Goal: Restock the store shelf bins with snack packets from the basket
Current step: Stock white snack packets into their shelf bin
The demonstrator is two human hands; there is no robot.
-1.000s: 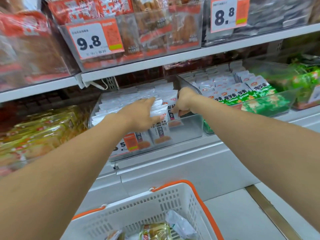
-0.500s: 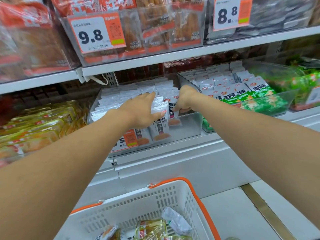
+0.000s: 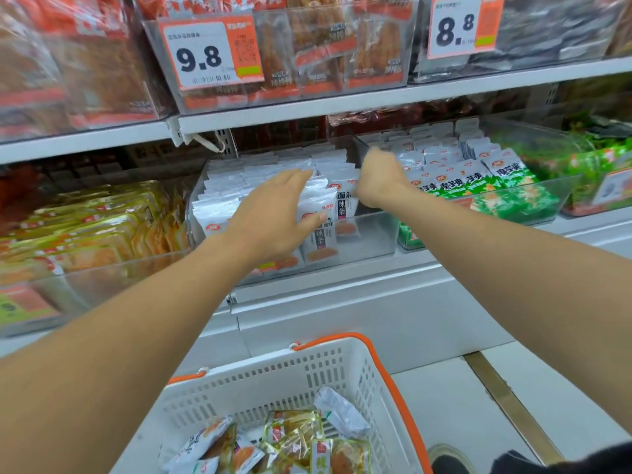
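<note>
A clear shelf bin [image 3: 369,234] in the middle holds rows of white snack packets [image 3: 321,220]. My left hand [image 3: 273,217] lies flat on the front packets, fingers straight and thumb against one packet. My right hand [image 3: 379,179] is at the bin's right side with fingers curled down among the back packets; what they hold is hidden. Below, the white basket [image 3: 342,371] with orange rim holds several mixed snack packets [image 3: 294,439].
A bin of green-and-white packets [image 3: 478,186] stands right of the middle bin, yellow packets [image 3: 89,227] fill the bin on the left. Upper shelf bins carry price tags 9.8 [image 3: 205,56] and 8.8 [image 3: 458,29]. A shoe [image 3: 451,460] shows at bottom right.
My left hand slid forward over the front packets and spread flatter. My right hand lifted slightly toward the back of the bin. The view tilted down, showing more of the basket.
</note>
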